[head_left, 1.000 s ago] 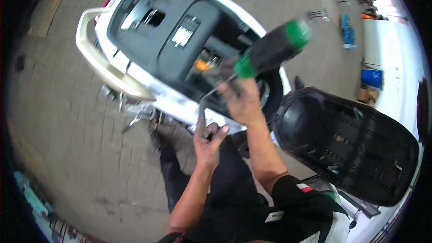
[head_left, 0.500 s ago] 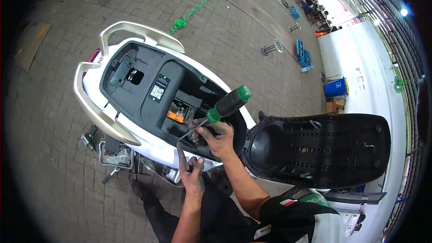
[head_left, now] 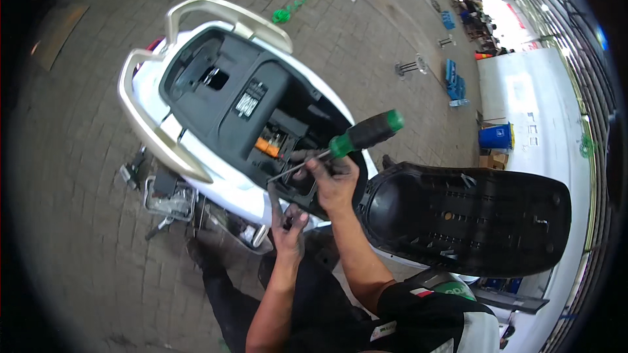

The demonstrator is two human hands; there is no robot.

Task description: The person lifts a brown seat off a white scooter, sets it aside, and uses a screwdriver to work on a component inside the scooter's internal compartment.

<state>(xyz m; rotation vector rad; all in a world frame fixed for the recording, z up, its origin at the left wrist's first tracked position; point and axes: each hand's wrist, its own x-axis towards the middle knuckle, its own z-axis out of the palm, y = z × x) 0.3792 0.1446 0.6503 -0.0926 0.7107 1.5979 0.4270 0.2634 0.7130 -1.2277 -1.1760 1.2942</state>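
Observation:
In my right hand (head_left: 335, 186) is a screwdriver (head_left: 369, 132) with a black and green handle, pinched by its shaft and tilted, the handle up to the right. My left hand (head_left: 286, 230) is apart from the handle, its index finger stretched up to the screwdriver's tip, its other fingers partly curled. Whether a small screw sits at the tip is too small to tell. Both hands hover over the near edge of a white scooter's (head_left: 149, 101) dark storage compartment (head_left: 222, 114). An orange part (head_left: 267, 147) shows in an opening inside it.
The scooter's black seat (head_left: 468, 219) is tipped open on the right. Metal trays with parts (head_left: 171, 199) and tools lie on the paving at the left. A coiled green hose (head_left: 281, 16) crosses the floor behind. A blue bin (head_left: 494, 136) stands by the white wall.
The view has shifted, so the scooter sits higher and further right. Both hands and the screwdriver keep nearly the same pose together, with the screwdriver's handle lying slightly flatter.

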